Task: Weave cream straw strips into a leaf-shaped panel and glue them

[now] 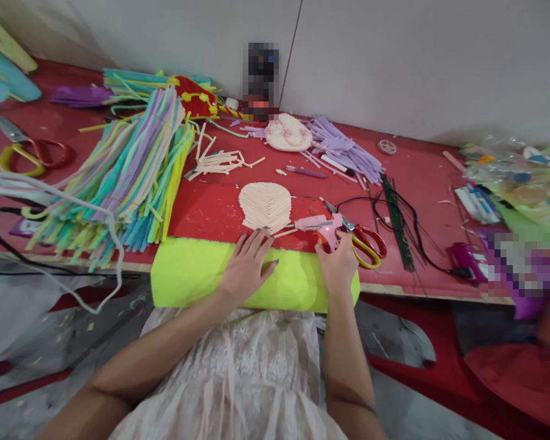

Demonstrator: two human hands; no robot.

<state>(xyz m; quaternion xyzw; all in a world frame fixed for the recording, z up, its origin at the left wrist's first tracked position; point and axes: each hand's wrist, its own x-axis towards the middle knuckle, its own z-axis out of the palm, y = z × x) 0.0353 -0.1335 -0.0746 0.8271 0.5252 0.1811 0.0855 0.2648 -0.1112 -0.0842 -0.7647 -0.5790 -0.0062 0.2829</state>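
A cream leaf-shaped piece (pixel 266 206), built of slanting strips that meet along a middle line, lies on the red table. My left hand (pixel 250 263) is palm down with fingers stretched out, its fingertips at the lower edge of that piece. My right hand (pixel 338 264) grips a pink hot glue gun (pixel 314 223) with a small light lit on its side. The gun's nozzle points left, close to a loose cream strip (pixel 284 233) beside the piece. A bright yellow-green cloth (pixel 293 278) hangs over the table's front edge under both hands.
Red-and-yellow scissors (pixel 369 244) lie right of the glue gun, near a black cable (pixel 415 214). A large bundle of coloured pipe cleaners (pixel 123 165) fills the left. Purple strips (pixel 348 146) and a round cream-pink piece (pixel 288 132) lie behind. More scissors (pixel 27 146) sit far left.
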